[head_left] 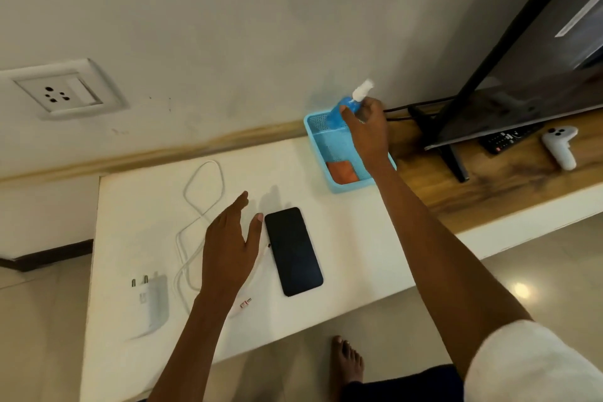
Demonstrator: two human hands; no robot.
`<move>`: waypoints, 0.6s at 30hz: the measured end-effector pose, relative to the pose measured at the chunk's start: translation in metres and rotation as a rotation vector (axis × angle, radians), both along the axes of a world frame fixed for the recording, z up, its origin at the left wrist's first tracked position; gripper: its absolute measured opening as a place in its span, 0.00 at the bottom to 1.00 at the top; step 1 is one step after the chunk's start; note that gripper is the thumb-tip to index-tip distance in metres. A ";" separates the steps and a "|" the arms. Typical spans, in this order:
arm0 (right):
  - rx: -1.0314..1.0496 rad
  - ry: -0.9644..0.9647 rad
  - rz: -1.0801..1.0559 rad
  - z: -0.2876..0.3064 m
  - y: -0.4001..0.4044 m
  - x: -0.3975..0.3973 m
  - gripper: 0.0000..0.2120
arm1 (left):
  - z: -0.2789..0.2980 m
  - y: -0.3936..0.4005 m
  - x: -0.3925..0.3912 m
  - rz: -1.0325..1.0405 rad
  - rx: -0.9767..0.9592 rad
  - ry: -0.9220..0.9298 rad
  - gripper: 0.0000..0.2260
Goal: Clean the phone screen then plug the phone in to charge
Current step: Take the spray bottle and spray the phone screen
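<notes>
Phone [293,251] flat, just beside left hand [228,248]

The phone [293,251] lies on the table [342,238], with the cable [199,206] to its left and the charger plug [151,299] further left, near the front edge. Behind and to the right of the phone stands the basket [350,188], with the cloth [342,171] in its near end and the spray bottle [346,108] over its far end. The wall socket [62,91] is on the wall behind the table, to the left.
</notes>
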State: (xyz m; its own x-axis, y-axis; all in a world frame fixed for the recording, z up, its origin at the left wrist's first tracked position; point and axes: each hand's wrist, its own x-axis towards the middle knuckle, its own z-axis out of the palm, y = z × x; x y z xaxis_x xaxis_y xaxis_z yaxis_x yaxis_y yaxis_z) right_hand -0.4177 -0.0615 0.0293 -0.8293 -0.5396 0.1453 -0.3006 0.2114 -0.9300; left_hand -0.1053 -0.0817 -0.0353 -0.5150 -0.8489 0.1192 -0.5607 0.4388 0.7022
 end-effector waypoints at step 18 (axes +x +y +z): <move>0.103 -0.340 0.335 -0.034 0.110 0.198 0.20 | 0.020 0.009 0.053 -0.084 -0.226 0.061 0.15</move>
